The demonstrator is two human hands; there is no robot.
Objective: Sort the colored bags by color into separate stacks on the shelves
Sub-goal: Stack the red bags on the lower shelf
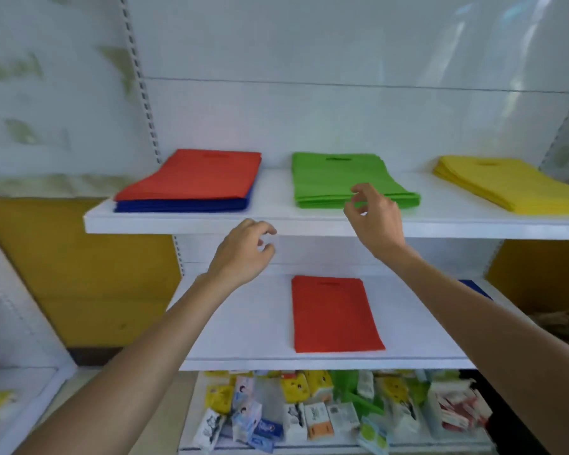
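right hand (376, 221) by green stack (339, 178), upper shelf (273, 198) | lower shelf (243, 323): red bag (335, 315)

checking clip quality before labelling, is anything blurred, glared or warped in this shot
Head view: pale glare streaks cross the back panel at upper right; same view, the packets on the bottom shelf and the left wall are smeared with blur; the slotted upright leans, likely wide-angle distortion; the green stack, lone red bag, left hand and right hand read fairly clearly.
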